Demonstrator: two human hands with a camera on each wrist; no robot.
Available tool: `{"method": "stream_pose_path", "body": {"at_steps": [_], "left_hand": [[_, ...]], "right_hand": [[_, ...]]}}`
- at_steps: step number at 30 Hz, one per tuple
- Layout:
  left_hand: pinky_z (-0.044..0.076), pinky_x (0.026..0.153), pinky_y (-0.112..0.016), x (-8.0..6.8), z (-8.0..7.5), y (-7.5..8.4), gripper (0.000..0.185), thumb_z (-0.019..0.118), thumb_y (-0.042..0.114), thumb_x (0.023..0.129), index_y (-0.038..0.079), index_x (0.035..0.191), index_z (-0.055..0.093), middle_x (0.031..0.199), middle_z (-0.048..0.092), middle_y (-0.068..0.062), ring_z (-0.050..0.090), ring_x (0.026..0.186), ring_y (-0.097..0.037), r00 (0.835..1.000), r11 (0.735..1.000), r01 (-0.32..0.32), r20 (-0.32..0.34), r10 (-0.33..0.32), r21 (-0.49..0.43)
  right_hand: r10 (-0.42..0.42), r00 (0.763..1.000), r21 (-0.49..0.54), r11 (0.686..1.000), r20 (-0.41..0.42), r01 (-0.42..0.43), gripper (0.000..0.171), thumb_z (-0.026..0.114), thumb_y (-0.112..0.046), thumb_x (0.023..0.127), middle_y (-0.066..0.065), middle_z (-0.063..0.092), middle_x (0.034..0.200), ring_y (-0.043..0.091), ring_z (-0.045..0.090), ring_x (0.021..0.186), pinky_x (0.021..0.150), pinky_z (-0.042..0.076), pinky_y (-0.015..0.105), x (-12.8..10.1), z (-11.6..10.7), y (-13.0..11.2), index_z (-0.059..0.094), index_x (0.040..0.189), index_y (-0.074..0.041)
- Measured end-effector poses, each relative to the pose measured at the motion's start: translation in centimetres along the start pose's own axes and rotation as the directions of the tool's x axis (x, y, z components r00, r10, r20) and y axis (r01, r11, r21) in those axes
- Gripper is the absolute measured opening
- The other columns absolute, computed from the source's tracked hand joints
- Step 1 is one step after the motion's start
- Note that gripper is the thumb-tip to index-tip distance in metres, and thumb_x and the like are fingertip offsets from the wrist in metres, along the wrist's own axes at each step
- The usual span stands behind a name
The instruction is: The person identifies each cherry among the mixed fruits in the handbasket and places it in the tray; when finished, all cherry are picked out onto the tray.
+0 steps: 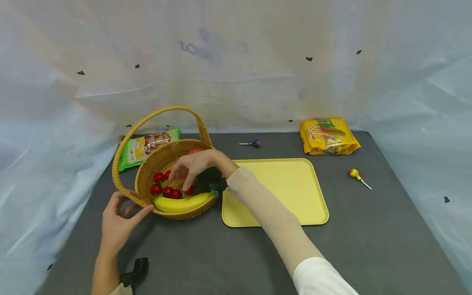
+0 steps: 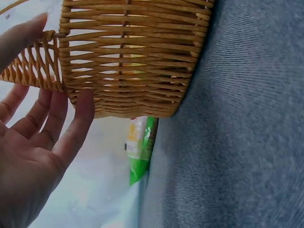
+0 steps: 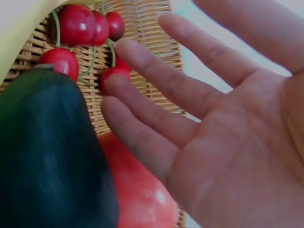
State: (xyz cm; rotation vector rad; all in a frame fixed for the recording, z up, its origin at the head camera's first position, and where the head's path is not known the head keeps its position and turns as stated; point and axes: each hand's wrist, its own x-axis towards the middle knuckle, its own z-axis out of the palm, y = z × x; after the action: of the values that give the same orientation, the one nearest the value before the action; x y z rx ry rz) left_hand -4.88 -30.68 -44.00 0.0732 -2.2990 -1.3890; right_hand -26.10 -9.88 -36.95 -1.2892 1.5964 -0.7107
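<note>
A wicker basket [image 1: 183, 214] with a tall handle stands at the left of the grey table. In it lie a banana [image 1: 182, 203], several red cherries [image 1: 167, 191], a dark green fruit [image 1: 207, 179] and a red fruit [image 1: 194, 150]. My right hand [image 1: 194, 164] reaches into the basket, its fingers relaxed just above the cherries and holding nothing. In the right wrist view the open palm [image 3: 232, 147] hovers beside the cherries [image 3: 80, 26], the dark green fruit [image 3: 47, 152] and the red fruit [image 3: 140, 192]. My left hand [image 1: 119, 217] touches the basket wall [image 2: 133, 57] with straight fingers [image 2: 78, 118] by the handle's base.
An empty yellow tray [image 1: 295, 184] lies right of the basket. Behind are a green snack packet [image 1: 147, 146], a purple lollipop [image 1: 253, 143] and a yellow snack bag [image 1: 328, 136]. A yellow lollipop [image 1: 356, 175] lies at the right. Plastic sheeting walls in the table on three sides.
</note>
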Motion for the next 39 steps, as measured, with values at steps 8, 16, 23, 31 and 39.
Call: {"method": "stream_pose_path", "body": {"at_steps": [8, 16, 23, 31, 39], "left_hand": [[0.054, 0.082, -0.013, 0.0, 0.1, -0.2, 0.054, 0.082, -0.013, 0.074, -0.006, 0.12, 0.056, 0.113, 0.058, -0.015, 0.058, 0.106, -0.014, 1.0, 0.999, -0.025, -0.005, 0.024, -0.02], [0.053, 0.082, -0.012, -0.3, -0.1, -0.3, 0.055, 0.082, -0.014, 0.073, -0.007, 0.12, 0.056, 0.112, 0.058, -0.015, 0.058, 0.105, -0.013, 1.0, 1.0, -0.018, -0.01, 0.018, -0.007], [0.054, 0.081, -0.013, -0.3, -0.1, -0.4, 0.055, 0.082, -0.013, 0.073, -0.005, 0.121, 0.057, 0.113, 0.058, -0.014, 0.058, 0.105, -0.011, 1.0, 1.0, -0.016, -0.012, 0.017, 0.01], [0.052, 0.082, -0.011, -0.4, -0.2, -0.1, 0.056, 0.083, -0.011, 0.073, -0.002, 0.123, 0.058, 0.113, 0.057, -0.01, 0.056, 0.107, -0.008, 1.0, 0.999, 0.0, -0.014, 0.0, 0.047], [0.053, 0.083, -0.013, -0.3, 0.0, -0.3, 0.056, 0.083, -0.011, 0.074, -0.003, 0.123, 0.057, 0.115, 0.057, -0.012, 0.057, 0.109, -0.009, 1.0, 1.0, -0.006, -0.006, 0.006, 0.03]], "right_hand": [[0.131, 0.99, 0.049, 0.99, 0.053, -0.134, 0.052, 0.071, -0.007, 0.092, 0.013, 0.058, 0.135, 0.016, 0.057, 0.118, 0.09, 0.054, 0.026, 1.2, 0.6, 0.2, 0.054, 0.141, -0.005], [0.173, 0.983, 0.014, 0.985, 0.055, -0.174, 0.044, 0.072, -0.006, 0.091, 0.014, 0.061, 0.125, 0.014, 0.061, 0.104, 0.085, 0.057, 0.026, 2.2, 1.0, 0.6, 0.061, 0.134, -0.006], [0.22, 0.972, -0.061, 0.975, 0.084, -0.215, 0.034, 0.071, -0.003, 0.091, 0.012, 0.064, 0.119, 0.014, 0.06, 0.102, 0.083, 0.055, 0.023, 2.6, 1.3, 0.1, 0.066, 0.125, -0.003], [0.196, 0.978, -0.065, 0.979, 0.07, -0.191, 0.025, 0.069, 0.006, 0.09, 0.006, 0.065, 0.102, 0.012, 0.055, 0.087, 0.075, 0.054, 0.024, 2.8, 1.4, 0.4, 0.071, 0.114, -0.002], [-0.165, 0.983, -0.022, 0.986, -0.085, 0.164, 0.023, 0.071, -0.001, 0.091, 0.008, 0.068, 0.107, 0.02, 0.064, 0.091, 0.083, 0.056, 0.031, -1.1, 0.6, 0.9, 0.071, 0.114, 0.003]]}}
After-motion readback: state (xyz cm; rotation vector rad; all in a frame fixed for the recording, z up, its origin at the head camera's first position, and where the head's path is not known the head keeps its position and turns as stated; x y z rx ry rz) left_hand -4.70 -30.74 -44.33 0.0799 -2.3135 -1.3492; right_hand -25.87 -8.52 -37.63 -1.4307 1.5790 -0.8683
